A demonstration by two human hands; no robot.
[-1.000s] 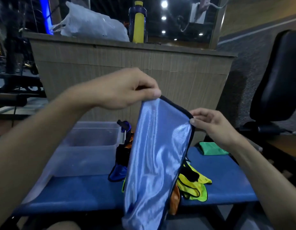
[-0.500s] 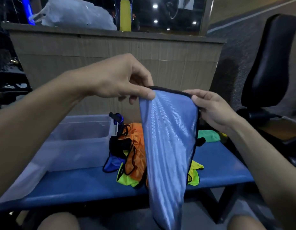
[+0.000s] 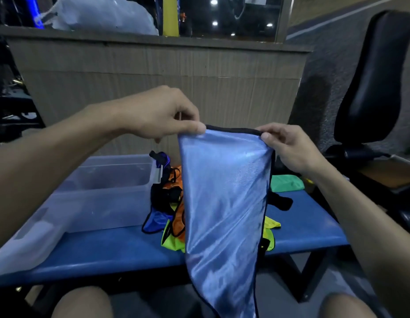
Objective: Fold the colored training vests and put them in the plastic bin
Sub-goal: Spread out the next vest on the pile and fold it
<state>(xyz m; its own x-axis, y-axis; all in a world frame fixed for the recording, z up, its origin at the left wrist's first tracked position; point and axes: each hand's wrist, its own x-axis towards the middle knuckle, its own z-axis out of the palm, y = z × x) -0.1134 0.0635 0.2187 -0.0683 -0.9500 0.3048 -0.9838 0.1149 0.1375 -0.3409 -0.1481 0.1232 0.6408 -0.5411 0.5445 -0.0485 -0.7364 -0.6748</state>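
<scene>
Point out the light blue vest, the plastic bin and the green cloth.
light blue vest (image 3: 222, 203), head view, middle of the hanging shiny fabric.
plastic bin (image 3: 103, 203), head view, its clear front wall.
green cloth (image 3: 286, 183), head view, centre of the folded piece on the bench.

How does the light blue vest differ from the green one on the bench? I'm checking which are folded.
The light blue vest hangs unfolded in the air, pinched at its top edge by the left hand and right hand; the green vest lies compact on the bench, seemingly folded, untouched. The blue one shows black trim; none is visible on the green. Neither is in the plastic bin.
</scene>
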